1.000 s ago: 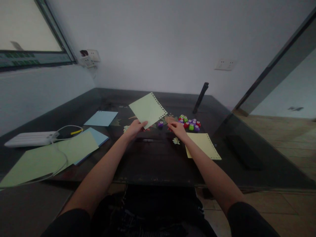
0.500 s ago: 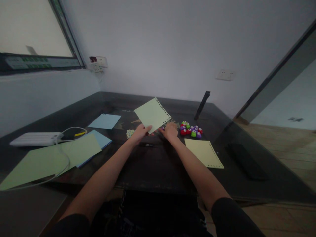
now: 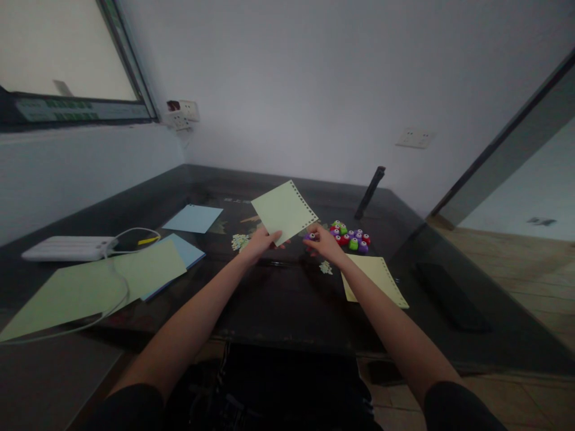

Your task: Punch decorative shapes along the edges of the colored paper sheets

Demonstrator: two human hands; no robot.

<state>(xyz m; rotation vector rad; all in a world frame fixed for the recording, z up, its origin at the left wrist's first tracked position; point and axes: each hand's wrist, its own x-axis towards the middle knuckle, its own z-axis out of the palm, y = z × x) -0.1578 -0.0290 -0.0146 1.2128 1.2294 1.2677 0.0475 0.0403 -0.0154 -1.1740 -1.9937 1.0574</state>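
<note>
The left hand [image 3: 260, 242] pinches the near corner of a pale green sheet [image 3: 284, 211] and holds it tilted up off the table [image 3: 278, 299], with the sheet's punched edge, a row of small holes, facing right. The right hand [image 3: 324, 242] sits just right of that sheet, its fingers closed around a small purple punch [image 3: 311, 237] held close to the sheet's lower right edge; whether punch and sheet touch cannot be told. Right of the sheet, on the table, lies a cluster of punches [image 3: 350, 235] in red, green and purple, packed close together. Nearer the person than the cluster, a yellow sheet [image 3: 375, 280] with a punched right edge lies flat, partly under the right forearm. A small pile of pale cut-outs [image 3: 326, 267] lies just below the right hand, and another pile [image 3: 239, 241] lies just left of the left hand. Left of the green sheet a blue sheet [image 3: 193, 218] lies flat; farther left and nearer the person, a large green sheet [image 3: 90, 287] overlaps a second blue sheet [image 3: 186, 251]. A white power strip [image 3: 67, 247] rests at the far left of the table, with a white cable [image 3: 121, 287] looping across the large green sheet. A dark stick [image 3: 369, 193] leans against the wall beyond the cluster.
</note>
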